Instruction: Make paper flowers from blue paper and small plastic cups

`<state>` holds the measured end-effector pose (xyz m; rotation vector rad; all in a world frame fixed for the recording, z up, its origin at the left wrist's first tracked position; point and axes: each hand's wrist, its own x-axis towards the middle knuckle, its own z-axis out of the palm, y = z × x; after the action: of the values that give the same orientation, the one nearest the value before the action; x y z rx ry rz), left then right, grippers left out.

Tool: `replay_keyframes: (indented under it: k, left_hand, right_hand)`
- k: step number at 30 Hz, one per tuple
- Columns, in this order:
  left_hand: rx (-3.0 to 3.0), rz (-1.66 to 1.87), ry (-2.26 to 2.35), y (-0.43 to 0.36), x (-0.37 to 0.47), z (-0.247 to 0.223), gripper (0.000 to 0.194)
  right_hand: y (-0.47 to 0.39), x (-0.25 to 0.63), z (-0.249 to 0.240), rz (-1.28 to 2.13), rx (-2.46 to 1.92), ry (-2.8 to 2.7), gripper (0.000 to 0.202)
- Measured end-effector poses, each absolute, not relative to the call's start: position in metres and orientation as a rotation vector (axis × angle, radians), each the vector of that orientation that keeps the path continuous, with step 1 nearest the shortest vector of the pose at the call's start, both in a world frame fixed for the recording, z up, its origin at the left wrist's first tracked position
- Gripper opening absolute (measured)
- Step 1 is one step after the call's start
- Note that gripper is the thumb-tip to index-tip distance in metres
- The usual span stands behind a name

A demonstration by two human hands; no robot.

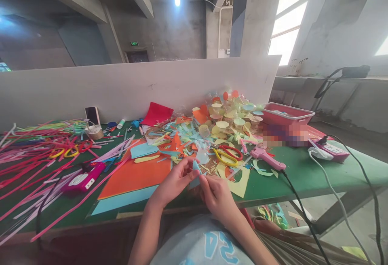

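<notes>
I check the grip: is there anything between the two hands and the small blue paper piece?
Nothing visible. The left hand and right hand both pinch the blue paper piece directly, above the table edge.

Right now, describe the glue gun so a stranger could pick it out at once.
Start at the green table and go to the pink tray at its right end. Just in front of it, right of the red-and-yellow scissors, lies the glue gun. It is the pink pistol-shaped tool trailing a black cord off the table edge, unlike the flat paper scraps around it.
</notes>
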<state>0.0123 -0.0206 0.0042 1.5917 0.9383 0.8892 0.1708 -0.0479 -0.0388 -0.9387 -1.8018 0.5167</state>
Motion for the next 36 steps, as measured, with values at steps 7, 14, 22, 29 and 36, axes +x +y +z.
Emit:
replay_keyframes:
  k: [7, 14, 22, 29, 36]
  left_hand:
    - [1.575, 0.868, 0.888, -0.024, 0.015, 0.012, 0.041]
    - [1.623, 0.943, 0.897, -0.023, 0.013, 0.008, 0.028]
    - [1.645, 1.097, 0.974, -0.021, 0.022, 0.007, 0.025]
    - [1.417, 1.434, 1.147, -0.009, -0.006, -0.001, 0.031]
    - [1.43, 1.343, 1.248, -0.005, -0.022, -0.002, 0.036]
  right_hand:
    - [-0.049, 0.172, -0.038, 0.483, -0.944, -1.861, 0.047]
    - [-0.047, 0.17, -0.037, 0.446, -0.981, -1.892, 0.047]
    - [-0.047, 0.171, -0.032, 0.629, -0.977, -1.814, 0.052]
    - [-0.048, 0.169, -0.035, 0.484, -1.006, -1.9, 0.05]
    - [-0.048, 0.168, -0.036, 0.466, -1.029, -1.885, 0.051]
